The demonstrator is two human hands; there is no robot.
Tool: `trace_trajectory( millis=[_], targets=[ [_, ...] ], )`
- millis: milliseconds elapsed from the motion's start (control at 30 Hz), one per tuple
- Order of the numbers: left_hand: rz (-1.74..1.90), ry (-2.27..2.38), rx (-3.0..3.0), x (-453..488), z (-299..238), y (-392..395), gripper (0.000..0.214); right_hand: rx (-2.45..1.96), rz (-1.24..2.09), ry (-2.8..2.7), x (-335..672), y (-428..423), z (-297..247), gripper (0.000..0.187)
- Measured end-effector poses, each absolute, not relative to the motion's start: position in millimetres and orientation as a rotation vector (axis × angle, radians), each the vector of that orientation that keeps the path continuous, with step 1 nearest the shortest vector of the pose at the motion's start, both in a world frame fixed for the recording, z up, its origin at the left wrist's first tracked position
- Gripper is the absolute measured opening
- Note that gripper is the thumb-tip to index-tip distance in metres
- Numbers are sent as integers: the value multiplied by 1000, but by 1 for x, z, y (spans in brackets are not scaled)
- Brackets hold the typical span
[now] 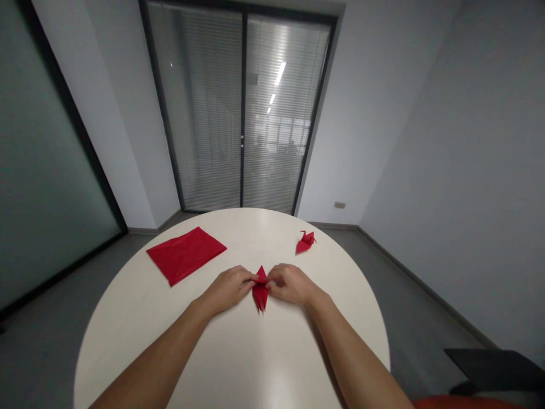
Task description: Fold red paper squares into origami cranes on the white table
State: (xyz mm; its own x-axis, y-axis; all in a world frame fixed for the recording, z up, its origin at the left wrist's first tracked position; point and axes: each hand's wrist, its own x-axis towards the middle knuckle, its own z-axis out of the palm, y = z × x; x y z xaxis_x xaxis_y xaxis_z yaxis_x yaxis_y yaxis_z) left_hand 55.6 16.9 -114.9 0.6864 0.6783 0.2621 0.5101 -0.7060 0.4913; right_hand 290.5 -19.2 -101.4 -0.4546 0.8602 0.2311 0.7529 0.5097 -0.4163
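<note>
A partly folded red origami paper lies near the middle of the round table, one point facing away from me and two narrow points facing me. My left hand grips its left side with the fingertips. From the right, my right hand pinches the other side, its fingers closed on the paper. The fingers hide part of the paper's middle. Beyond my right hand sits a folded red paper crane.
A flat stack of red paper sheets rests on the left of the white round table. A dark chair part stands at the lower right, beside the table. Glass doors with blinds are behind.
</note>
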Motion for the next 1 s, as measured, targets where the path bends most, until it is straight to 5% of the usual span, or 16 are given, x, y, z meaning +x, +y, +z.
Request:
trace_trajectory(
  millis=[567,767,867,1000],
  targets=[
    [879,1275,2492,80,-139,20,22,-1513,394,-2054,282,-8,-121,25],
    [904,1351,2413,79,-141,21,8,-1564,385,-1999,280,-10,-119,7],
    [910,1354,2402,79,-144,21,15,-1440,380,-2044,281,-12,-115,24],
    [901,1321,2440,80,-144,23,13,-1320,393,-2217,282,-12,-112,23]
  ],
)
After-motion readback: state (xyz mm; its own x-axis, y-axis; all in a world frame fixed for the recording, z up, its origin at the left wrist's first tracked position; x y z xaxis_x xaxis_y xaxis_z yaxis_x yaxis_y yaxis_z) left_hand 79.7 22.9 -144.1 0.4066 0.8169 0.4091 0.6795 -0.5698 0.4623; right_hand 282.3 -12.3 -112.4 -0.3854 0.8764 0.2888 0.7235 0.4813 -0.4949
